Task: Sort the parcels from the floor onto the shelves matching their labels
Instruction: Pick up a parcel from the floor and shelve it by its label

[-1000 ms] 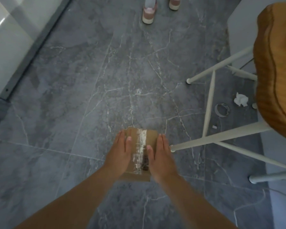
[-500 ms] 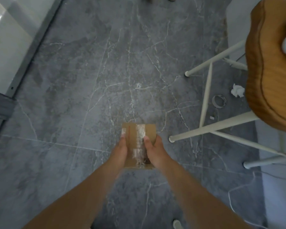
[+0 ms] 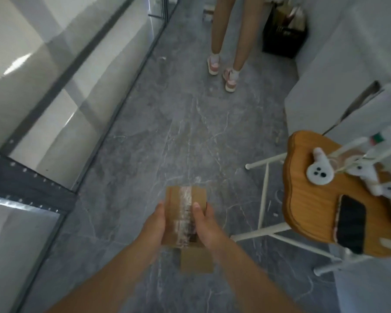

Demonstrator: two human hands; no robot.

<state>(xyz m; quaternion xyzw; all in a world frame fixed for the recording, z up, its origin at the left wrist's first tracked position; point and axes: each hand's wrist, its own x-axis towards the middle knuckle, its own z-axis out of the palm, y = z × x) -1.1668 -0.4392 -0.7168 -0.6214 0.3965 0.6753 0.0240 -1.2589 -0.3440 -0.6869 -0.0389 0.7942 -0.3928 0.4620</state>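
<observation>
I held the parcel (image 3: 185, 213) between both hands; a second parcel (image 3: 196, 259) lay beneath it, a stool (image 3: 314, 199) stood right, a phone (image 3: 351, 224) on its seat.

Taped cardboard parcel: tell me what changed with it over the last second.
The taped brown cardboard parcel went from lying under flat palms on the grey marble floor to being gripped at its sides by the left hand and right hand and lifted. A second cardboard box now shows below it. The wooden-seated chair stays put.
</observation>
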